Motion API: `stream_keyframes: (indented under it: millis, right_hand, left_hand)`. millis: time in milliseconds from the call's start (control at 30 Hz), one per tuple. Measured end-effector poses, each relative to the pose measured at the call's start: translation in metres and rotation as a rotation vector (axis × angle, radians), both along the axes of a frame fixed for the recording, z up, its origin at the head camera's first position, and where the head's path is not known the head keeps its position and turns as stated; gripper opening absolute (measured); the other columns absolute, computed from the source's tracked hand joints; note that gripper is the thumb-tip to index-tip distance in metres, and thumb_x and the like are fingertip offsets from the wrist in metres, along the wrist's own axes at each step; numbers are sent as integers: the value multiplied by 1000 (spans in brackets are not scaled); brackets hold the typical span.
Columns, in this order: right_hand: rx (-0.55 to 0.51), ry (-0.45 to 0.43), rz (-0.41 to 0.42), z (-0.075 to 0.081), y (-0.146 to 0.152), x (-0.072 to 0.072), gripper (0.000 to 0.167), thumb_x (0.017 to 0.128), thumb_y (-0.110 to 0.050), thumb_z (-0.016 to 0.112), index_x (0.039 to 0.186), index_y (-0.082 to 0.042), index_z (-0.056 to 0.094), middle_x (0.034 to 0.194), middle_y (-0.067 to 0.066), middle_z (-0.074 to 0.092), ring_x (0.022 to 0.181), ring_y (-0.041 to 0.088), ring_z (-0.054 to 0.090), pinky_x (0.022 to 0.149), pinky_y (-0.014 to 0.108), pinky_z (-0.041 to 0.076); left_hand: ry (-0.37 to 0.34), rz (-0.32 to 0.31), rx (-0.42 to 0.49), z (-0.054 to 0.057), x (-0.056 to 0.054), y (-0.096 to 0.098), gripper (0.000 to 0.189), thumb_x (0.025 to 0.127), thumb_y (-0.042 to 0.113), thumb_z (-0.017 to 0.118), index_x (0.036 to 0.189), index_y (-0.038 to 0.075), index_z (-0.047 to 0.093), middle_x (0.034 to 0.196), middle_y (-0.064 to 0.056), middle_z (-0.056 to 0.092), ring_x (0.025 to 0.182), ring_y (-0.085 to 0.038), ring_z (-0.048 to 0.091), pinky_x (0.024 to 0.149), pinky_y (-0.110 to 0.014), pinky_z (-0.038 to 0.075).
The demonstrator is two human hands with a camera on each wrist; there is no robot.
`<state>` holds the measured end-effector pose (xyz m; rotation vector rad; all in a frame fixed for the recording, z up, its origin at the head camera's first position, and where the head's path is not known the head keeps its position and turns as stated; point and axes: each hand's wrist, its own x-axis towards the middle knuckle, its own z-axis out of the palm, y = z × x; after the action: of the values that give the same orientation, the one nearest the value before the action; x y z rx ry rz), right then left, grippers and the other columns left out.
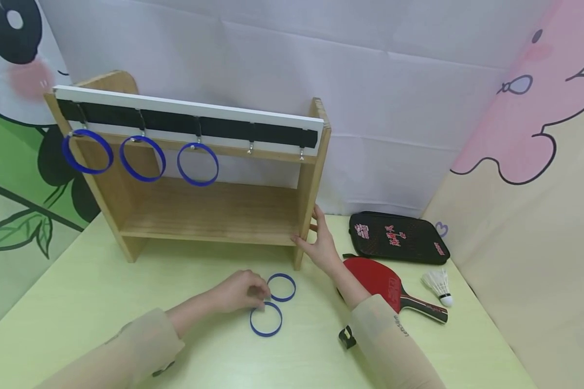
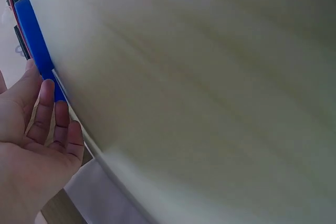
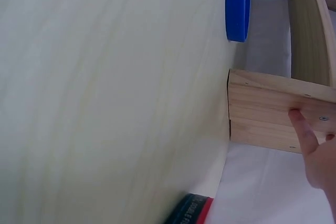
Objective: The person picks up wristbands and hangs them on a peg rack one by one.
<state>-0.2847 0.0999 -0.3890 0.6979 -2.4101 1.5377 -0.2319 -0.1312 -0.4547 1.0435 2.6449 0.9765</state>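
Observation:
My left hand (image 1: 240, 292) is low over the table, its thumb and forefinger pinching the edge of a blue ring (image 1: 266, 336). In the left wrist view this blue ring (image 2: 32, 32) rises from between those fingertips. A second blue ring (image 1: 293, 281) lies just beyond it. My right hand (image 1: 323, 248) rests its extended fingers against the right side panel of a wooden rack (image 1: 214, 216); a fingertip presses the panel in the right wrist view. Along the rack's top, three blue rings (image 1: 198, 183) hang from the left hooks, and the two right hooks (image 1: 250, 147) are bare.
Right of the rack lie a black zip case (image 1: 399, 237), a red table tennis bat (image 1: 370, 275) and a shuttlecock (image 1: 438, 286). A small black object (image 1: 347, 337) sits near the right sleeve. White cloth (image 1: 394, 135) hangs behind the rack.

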Motion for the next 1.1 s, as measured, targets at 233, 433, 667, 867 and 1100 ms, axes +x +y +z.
stream_keyframes:
  millis: [233,433,667,867,1100]
  right_hand:
    - [-9,-5,4,1,-1,0,87,84,-3,69,150,-12,12,146,21,30,121,41,48,75,44,56]
    - [-16,1,10,-1,-1,0,86,85,-3,68,150,-11,12,146,21,30,121,42,47,77,45,55]
    - [-19,-20,9,0,-1,1,86,85,-4,67,150,-12,11,145,21,31,122,42,46,81,48,54]
    - [-30,-26,17,2,-1,3,85,86,-4,67,150,-12,12,145,21,30,122,42,45,84,49,53]
    - [-42,-13,1,-15,0,-11,87,86,-7,68,150,-19,12,145,16,31,122,40,46,82,49,54]
  left_hand:
    - [-36,-10,-25,-3,-2,1,11,78,21,77,87,19,71,78,19,64,76,1,56,80,-26,48]
    - [-28,-12,-27,2,1,1,8,78,19,76,84,17,71,77,17,65,74,1,56,77,-24,47]
    - [-27,-7,-7,10,4,4,7,78,16,76,81,18,70,75,17,65,73,1,56,74,-22,48]
    - [-60,2,7,13,6,5,6,80,14,75,80,17,70,75,16,64,73,-1,57,69,-21,49]
    - [-44,10,20,20,7,6,7,81,14,73,80,19,69,77,17,63,75,-5,55,71,-23,49]
